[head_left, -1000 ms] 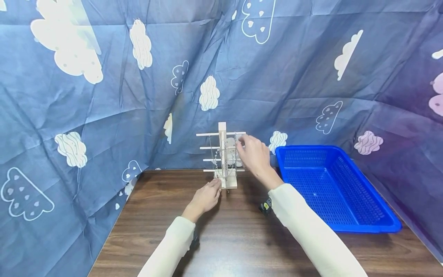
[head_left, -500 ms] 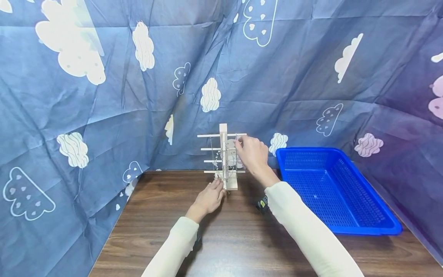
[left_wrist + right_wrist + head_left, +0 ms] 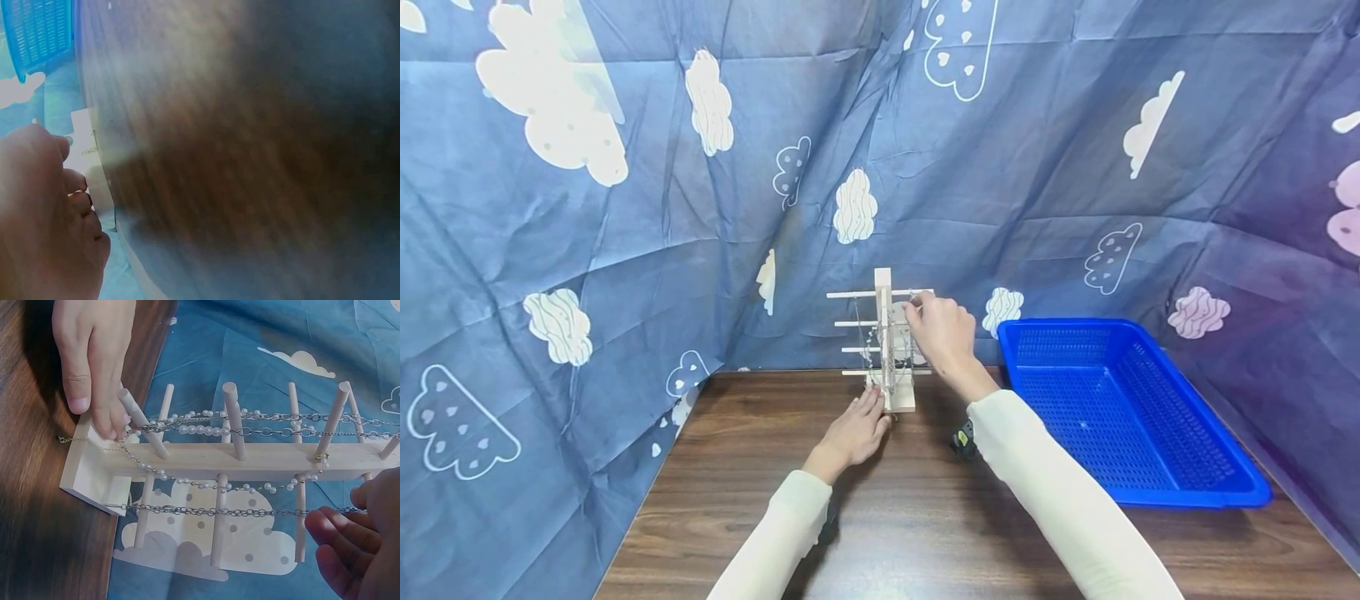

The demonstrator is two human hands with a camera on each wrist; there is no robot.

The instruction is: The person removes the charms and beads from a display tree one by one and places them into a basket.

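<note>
A pale wooden jewelry stand (image 3: 883, 282) with several pegs stands upright at the back of the table; chains and pearl-beaded necklaces (image 3: 206, 430) hang along it. My left hand (image 3: 854, 429) rests its fingertips on the stand's base (image 3: 80, 472), fingers nearly straight. Up at the top right peg, my right hand (image 3: 946, 335) has its thumb and fingers close together. In the right wrist view, a silver chain necklace (image 3: 250, 512) runs from the base into that hand, pinched between thumb and fingers. The left wrist view shows the left hand (image 3: 44, 212) beside the base.
A blue perforated plastic basket (image 3: 1150, 492) sits on the right side of the brown wooden table (image 3: 910, 517). Directly behind the stand hangs a blue cloth (image 3: 1000, 167) with cloud prints.
My right hand has shifted slightly left, toward the stand's post. The left hand stays on the base, and the view has tilted a little.
</note>
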